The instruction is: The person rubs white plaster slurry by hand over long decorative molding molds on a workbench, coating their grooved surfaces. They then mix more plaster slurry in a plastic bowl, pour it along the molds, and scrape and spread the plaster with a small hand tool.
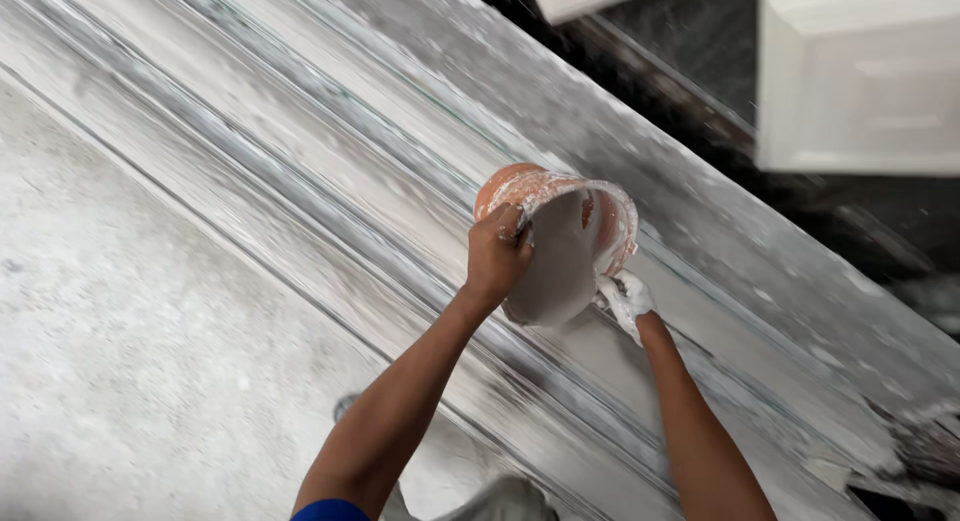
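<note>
My left hand [497, 253] grips the rim of an orange bucket [540, 196] that is tipped over, its mouth turned toward me. Grey-white wet plaster [560, 271] runs out of the bucket onto a long moulded plaster strip [330, 181] below. My right hand [624, 299], coated in white plaster, is at the bucket's lower right edge, touching the flowing plaster; whether it grips anything is unclear.
The moulded strip runs diagonally from upper left to lower right across a rough grey surface [120, 361]. White framed panels [860, 81] lie on the dark floor at the upper right. Plaster debris [900, 461] sits at the lower right.
</note>
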